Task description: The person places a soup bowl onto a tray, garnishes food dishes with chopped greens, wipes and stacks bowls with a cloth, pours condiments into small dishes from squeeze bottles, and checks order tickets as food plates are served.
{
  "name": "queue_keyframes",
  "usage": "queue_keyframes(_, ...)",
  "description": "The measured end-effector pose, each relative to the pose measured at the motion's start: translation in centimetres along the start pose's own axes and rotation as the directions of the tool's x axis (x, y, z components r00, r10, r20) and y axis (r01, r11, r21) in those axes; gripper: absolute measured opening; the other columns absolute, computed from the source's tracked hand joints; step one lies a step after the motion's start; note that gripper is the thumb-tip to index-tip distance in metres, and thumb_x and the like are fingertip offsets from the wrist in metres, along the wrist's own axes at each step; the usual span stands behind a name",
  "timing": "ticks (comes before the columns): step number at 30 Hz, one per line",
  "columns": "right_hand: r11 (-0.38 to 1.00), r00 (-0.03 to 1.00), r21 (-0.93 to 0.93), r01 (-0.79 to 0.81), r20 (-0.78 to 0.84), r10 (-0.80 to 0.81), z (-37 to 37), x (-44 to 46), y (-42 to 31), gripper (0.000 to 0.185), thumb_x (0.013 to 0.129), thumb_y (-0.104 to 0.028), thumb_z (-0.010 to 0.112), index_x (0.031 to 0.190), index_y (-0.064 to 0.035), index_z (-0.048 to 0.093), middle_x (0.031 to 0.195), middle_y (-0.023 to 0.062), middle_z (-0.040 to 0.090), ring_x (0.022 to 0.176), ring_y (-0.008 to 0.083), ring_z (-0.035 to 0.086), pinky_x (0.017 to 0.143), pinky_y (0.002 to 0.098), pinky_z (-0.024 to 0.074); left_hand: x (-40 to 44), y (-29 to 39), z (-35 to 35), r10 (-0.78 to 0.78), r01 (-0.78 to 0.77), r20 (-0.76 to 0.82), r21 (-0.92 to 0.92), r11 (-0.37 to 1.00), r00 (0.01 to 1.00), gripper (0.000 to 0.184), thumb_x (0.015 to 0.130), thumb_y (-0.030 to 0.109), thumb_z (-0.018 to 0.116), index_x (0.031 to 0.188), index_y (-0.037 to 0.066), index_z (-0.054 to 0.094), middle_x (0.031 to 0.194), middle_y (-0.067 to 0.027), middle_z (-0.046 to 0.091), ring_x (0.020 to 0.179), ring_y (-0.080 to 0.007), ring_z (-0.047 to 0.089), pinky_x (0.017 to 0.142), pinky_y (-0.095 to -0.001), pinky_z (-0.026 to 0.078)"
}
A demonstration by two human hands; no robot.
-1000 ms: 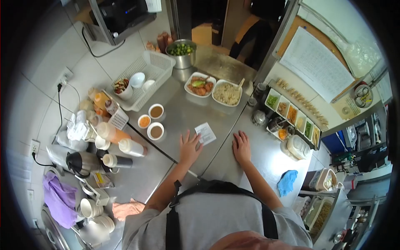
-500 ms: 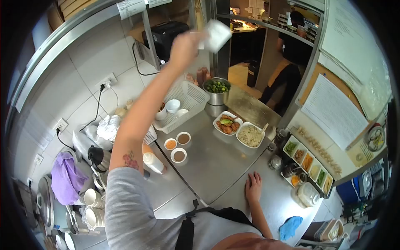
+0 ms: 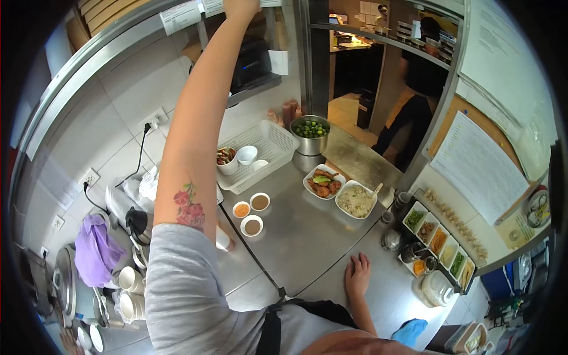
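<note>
My left hand (image 3: 241, 7) is raised to the top edge of the view, at the overhead rail. Paper slips (image 3: 180, 19) hang along that rail, some right beside the hand. Its fingers are mostly cut off, so what it grips is hidden. My right hand (image 3: 357, 275) lies flat on the steel counter (image 3: 307, 251), fingers stretched out, holding nothing. Ahead of it stand a white bowl of rice (image 3: 356, 199) and a white bowl of fried meat (image 3: 323, 182) with green slices on top. Three small sauce cups (image 3: 252, 225) sit to the left.
A white basket (image 3: 278, 142) holds cups, beside a metal pot of green limes (image 3: 310, 135). A black printer (image 3: 251, 65) is mounted behind my left arm. Garnish trays (image 3: 438, 241) and jars line the right. Another person (image 3: 417, 89) stands beyond the pass opening.
My left hand has moved up and left to the rail with the blurred white paper it held; that paper is no longer distinct. My right hand stays on the counter.
</note>
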State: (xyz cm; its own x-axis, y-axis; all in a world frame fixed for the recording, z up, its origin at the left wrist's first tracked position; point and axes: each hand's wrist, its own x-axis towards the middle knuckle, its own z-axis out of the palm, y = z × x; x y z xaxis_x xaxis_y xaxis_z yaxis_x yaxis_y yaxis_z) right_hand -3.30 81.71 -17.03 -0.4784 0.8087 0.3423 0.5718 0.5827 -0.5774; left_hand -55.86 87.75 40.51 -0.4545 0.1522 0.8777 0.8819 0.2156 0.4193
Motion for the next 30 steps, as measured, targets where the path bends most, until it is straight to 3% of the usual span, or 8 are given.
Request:
queue_keyframes(4,1.0,1.0,0.011,0.007,0.009,-0.007,-0.1,-0.1,-0.1,0.029,0.086,-0.014,0.06,0.113,-0.0071,0.061,0.132,0.017,0.05,0.127,0.0366,0.042,0.105,0.0461,0.0353,-4.5,2.0,-1.8,0.129,-0.115,-0.077,0.167,0.979,0.989,0.043,0.084,0.03,0.061,0.119,0.005,0.061,0.098,-0.025,0.066,0.097,-0.04,0.063,0.087,-0.0457,0.049)
queue_keyframes(6,1.0,1.0,0.012,-0.013,0.009,0.012,-0.1,-0.1,-0.1,0.03,0.085,-0.014,0.06,0.114,-0.0072,0.06,0.133,0.0175,0.049,0.126,0.0372,0.043,0.105,0.046,0.0353,-8.8,2.9,-3.5,0.095,-0.108,0.063,0.241,0.964,0.993,0.056,0.083,0.026,0.062,0.132,0.003,0.049,0.124,-0.0263,0.055,0.115,-0.0389,0.053,0.097,-0.045,0.043)
queue_keyframes(7,1.0,1.0,0.013,-0.026,0.008,0.026,-0.1,-0.2,-0.2,0.03,0.085,-0.014,0.061,0.115,-0.0073,0.059,0.133,0.0177,0.049,0.126,0.0375,0.043,0.105,0.0459,0.0353,-10.4,0.1,-2.6,0.222,-0.206,-0.013,0.318,0.925,0.975,0.049,0.083,0.04,0.066,0.127,0.02,0.061,0.104,-0.018,0.062,0.093,-0.0348,0.064,0.082,-0.0395,0.052)
queue_keyframes(8,0.999,1.0,0.028,-0.024,0.02,0.023,-0.1,-0.3,-0.3,0.032,0.085,-0.014,0.06,0.116,-0.0072,0.059,0.134,0.0186,0.048,0.126,0.0381,0.042,0.105,0.0466,0.0349,-12.2,-0.6,-3.4,0.192,-0.219,0.129,0.249,0.943,0.973,0.06,0.083,0.045,0.066,0.136,0.024,0.05,0.114,-0.0209,0.054,0.107,-0.037,0.058,0.088,-0.0424,0.049)
queue_keyframes(11,1.0,1.0,0.03,0.002,0.01,-0.002,-0.2,-0.3,0.5,0.038,0.084,-0.012,0.059,0.122,-0.0067,0.055,0.135,0.0213,0.046,0.126,0.0398,0.041,0.105,0.049,0.0337,-17.5,-4.9,-5.4,0.148,-0.247,0.396,0.21,0.946,0.906,0.044,0.082,0.034,0.067,0.124,0.021,0.062,0.114,-0.0167,0.056,0.11,-0.0336,0.055,0.092,-0.0424,0.048)
queue_keyframes(17,0.982,0.936,-0.189,-0.005,-0.348,-0.062,-3.2,7.6,5.8,0.059,0.082,-0.01,0.063,0.138,-0.0042,0.042,0.141,0.0256,0.039,0.13,0.0417,0.037,0.108,0.0519,0.0286,-18.7,-7.7,-8.8,0.288,-0.433,0.449,0.263,0.862,0.846,0.039,0.078,0.028,0.07,0.116,0.02,0.067,0.103,-0.0159,0.06,0.102,-0.0324,0.058,0.089,-0.0426,0.048)
queue_keyframes(19,0.978,0.949,-0.206,-0.028,-0.313,-0.038,-3.5,9.3,7.0,0.064,0.082,-0.013,0.065,0.14,-0.0037,0.039,0.142,0.0246,0.039,0.13,0.041,0.038,0.109,0.0495,0.0287,-17.4,-9.7,-8.9,0.442,-0.559,0.431,0.193,0.806,0.787,0.038,0.078,0.026,0.07,0.115,0.018,0.067,0.104,-0.0172,0.062,0.098,-0.0352,0.059,0.089,-0.0425,0.047)
queue_keyframes(30,0.942,0.988,-0.309,-0.13,-0.118,0.097,-2.6,9.2,8.7,0.074,0.09,-0.032,0.059,0.146,0.0027,0.024,0.15,0.0191,0.031,0.141,0.0361,0.025,0.114,0.0479,0.0221,-19.1,-6.5,-11.1,0.448,-0.584,0.44,0.244,0.774,0.778,0.035,0.083,0.022,0.068,0.118,0.017,0.065,0.108,-0.015,0.06,0.102,-0.0335,0.057,0.088,-0.041,0.047)
